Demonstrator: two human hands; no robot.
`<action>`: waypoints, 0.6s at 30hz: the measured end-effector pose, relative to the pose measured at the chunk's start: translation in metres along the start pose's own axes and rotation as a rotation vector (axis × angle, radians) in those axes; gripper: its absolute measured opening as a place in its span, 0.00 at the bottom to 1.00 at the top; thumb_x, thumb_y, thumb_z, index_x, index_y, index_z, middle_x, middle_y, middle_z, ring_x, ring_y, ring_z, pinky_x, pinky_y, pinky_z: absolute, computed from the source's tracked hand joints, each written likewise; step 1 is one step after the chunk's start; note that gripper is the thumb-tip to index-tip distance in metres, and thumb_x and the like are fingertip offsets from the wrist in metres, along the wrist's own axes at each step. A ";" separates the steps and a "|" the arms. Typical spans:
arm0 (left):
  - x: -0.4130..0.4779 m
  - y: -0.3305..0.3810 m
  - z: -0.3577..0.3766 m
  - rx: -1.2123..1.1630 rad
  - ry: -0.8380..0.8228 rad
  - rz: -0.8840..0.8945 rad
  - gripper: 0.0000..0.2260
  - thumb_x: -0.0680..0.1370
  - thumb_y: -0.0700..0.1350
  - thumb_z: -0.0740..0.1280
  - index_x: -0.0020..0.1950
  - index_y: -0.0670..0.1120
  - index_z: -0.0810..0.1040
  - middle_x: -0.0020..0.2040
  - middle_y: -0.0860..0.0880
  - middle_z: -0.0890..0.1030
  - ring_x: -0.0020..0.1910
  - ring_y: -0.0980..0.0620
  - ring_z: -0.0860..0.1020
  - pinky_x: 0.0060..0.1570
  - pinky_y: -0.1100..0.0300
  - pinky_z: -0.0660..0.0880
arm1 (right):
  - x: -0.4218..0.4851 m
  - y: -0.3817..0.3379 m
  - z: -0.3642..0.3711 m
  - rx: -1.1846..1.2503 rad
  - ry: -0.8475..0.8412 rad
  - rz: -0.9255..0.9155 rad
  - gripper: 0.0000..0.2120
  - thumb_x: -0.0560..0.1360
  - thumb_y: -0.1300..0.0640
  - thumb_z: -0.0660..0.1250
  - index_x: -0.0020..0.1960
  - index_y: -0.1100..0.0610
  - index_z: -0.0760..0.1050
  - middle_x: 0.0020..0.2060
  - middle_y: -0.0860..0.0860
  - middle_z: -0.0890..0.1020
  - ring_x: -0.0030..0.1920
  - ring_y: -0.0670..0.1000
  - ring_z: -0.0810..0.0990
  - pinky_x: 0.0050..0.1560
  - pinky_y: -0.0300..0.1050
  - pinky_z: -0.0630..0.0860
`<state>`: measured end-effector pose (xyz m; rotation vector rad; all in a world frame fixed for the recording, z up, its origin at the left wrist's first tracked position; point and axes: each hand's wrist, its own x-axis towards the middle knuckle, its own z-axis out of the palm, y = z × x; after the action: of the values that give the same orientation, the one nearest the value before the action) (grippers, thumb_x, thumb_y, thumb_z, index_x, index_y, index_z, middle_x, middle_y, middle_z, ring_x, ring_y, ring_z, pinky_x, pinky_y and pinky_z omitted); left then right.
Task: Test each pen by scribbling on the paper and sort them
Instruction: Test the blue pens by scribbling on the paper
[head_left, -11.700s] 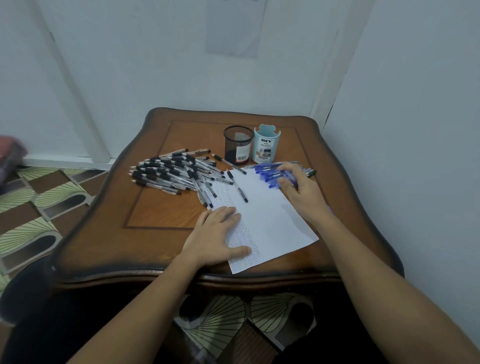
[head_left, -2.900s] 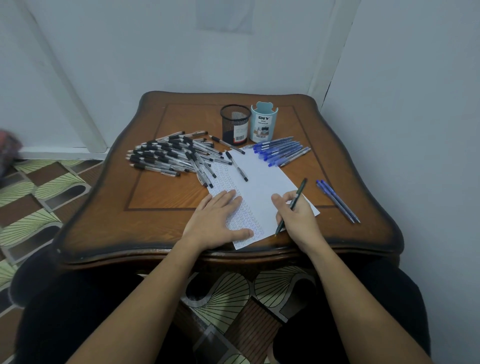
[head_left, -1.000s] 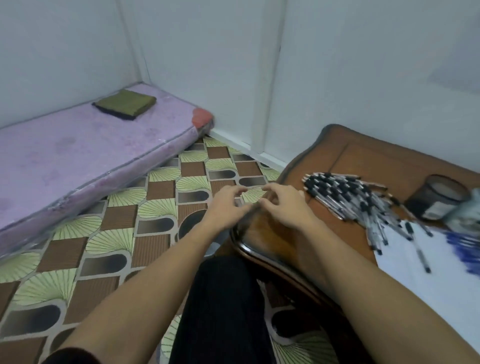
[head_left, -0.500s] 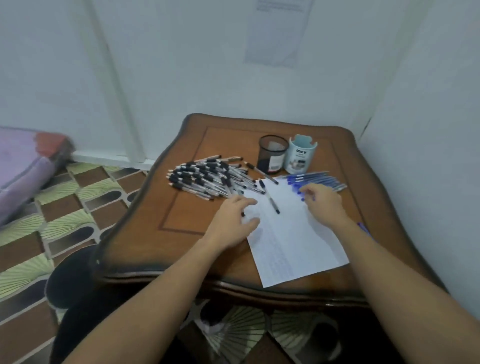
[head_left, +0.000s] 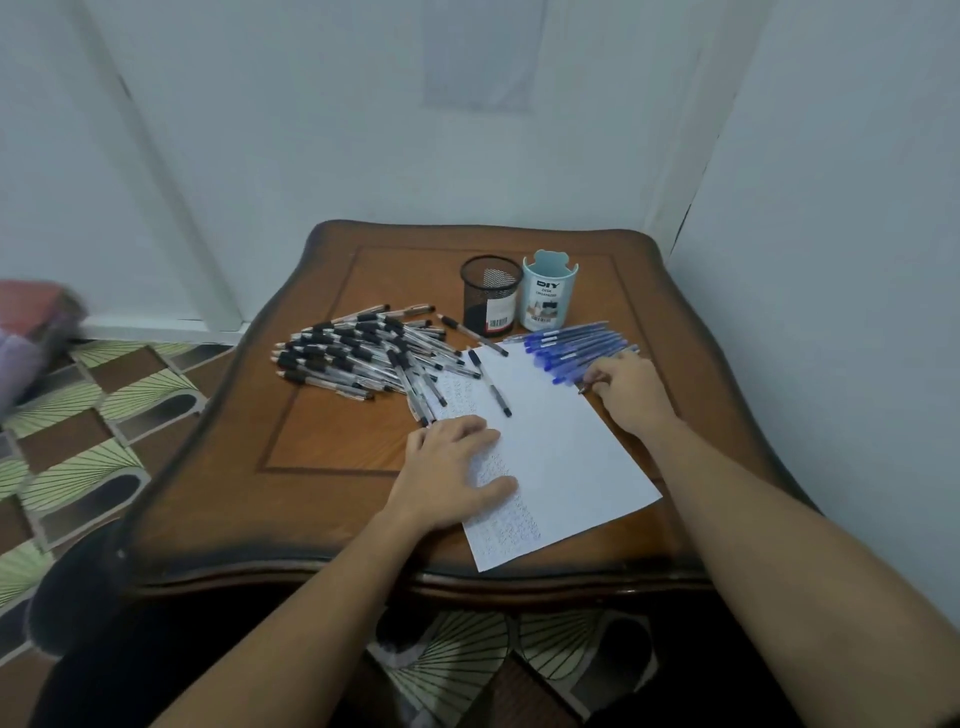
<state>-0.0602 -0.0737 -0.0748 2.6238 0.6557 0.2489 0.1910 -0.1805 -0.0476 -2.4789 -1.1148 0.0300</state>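
Table (head_left: 332, 426) sat under the paper (head_left: 561, 447); black pens (head_left: 353, 353) lay heaped left of it, blue pens (head_left: 571, 345) at its far right corner; left hand (head_left: 447, 467) pressed it flat, fingers straight; right hand (head_left: 631, 389) at its right edge pinched a pen (head_left: 583, 391).

Home room: carved wooden table (head_left: 332, 457), patterned tile floor (head_left: 104, 395), mattress edge (head_left: 31, 332)

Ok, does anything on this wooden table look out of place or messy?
One black-capped clear pen lies alone across the white paper sheet, apart from the heap of black-capped pens. The sheet sits askew to the front edge of the brown wooden table. Nothing looks spilled or damaged.
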 end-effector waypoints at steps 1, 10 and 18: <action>-0.001 0.001 -0.001 0.029 -0.015 0.011 0.38 0.67 0.74 0.50 0.72 0.58 0.68 0.73 0.58 0.64 0.72 0.58 0.57 0.66 0.58 0.46 | 0.000 -0.001 0.000 -0.010 -0.016 -0.020 0.07 0.80 0.59 0.66 0.52 0.53 0.83 0.54 0.55 0.80 0.55 0.56 0.76 0.55 0.47 0.73; -0.007 0.003 -0.006 0.112 -0.101 0.033 0.48 0.62 0.78 0.48 0.77 0.55 0.60 0.79 0.55 0.55 0.76 0.56 0.52 0.72 0.51 0.45 | -0.009 -0.029 -0.018 0.063 -0.002 -0.101 0.09 0.84 0.58 0.56 0.62 0.52 0.71 0.51 0.53 0.81 0.48 0.52 0.79 0.48 0.45 0.73; -0.015 0.003 -0.007 0.116 -0.120 0.079 0.48 0.63 0.77 0.49 0.79 0.55 0.57 0.80 0.56 0.50 0.77 0.57 0.46 0.68 0.59 0.38 | -0.085 -0.055 -0.026 1.193 -0.034 0.324 0.06 0.80 0.64 0.63 0.48 0.56 0.76 0.41 0.54 0.86 0.43 0.52 0.83 0.33 0.42 0.70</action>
<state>-0.0739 -0.0811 -0.0679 2.7538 0.5419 0.0772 0.0992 -0.2191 -0.0156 -1.5140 -0.4267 0.6308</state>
